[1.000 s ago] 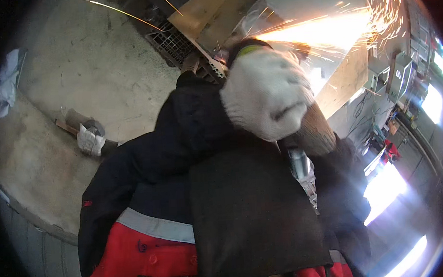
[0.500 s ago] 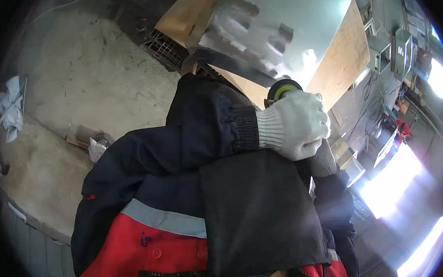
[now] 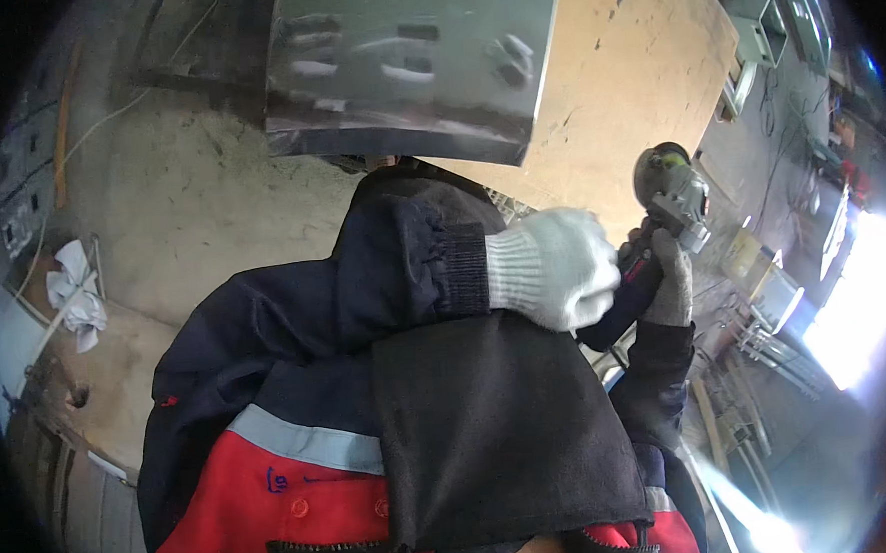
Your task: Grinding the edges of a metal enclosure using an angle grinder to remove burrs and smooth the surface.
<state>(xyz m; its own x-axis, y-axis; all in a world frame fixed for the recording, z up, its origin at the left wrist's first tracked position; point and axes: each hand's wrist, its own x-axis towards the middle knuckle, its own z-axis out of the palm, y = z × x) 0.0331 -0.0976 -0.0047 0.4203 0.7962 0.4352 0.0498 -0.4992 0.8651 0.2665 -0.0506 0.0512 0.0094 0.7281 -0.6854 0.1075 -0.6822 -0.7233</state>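
My left hand (image 3: 553, 271), in a white knit glove, is closed in a fist in front of my chest. What its curled fingers hold, if anything, is hidden. Beyond it to the right, my right hand (image 3: 673, 274), in a greyish glove, grips an angle grinder (image 3: 682, 202) by its dark body. The grinder's head points up and away, its round disc held clear of the work. A grey metal panel (image 3: 473, 85) with dark smudges and shiny ground patches lies ahead on a wooden board (image 3: 633, 76).
A white crumpled cloth (image 3: 78, 296) hangs at the far left. Grey metal boxes (image 3: 758, 25) stand at the upper right. Cables cross the floor on the right, and long bars (image 3: 747, 431) lie at the lower right. Bright light glares there.
The grinder has come away from the panel to the right and now shows fully in my right hand. My left hand has shifted slightly left, off the grinder's head. The view has turned.
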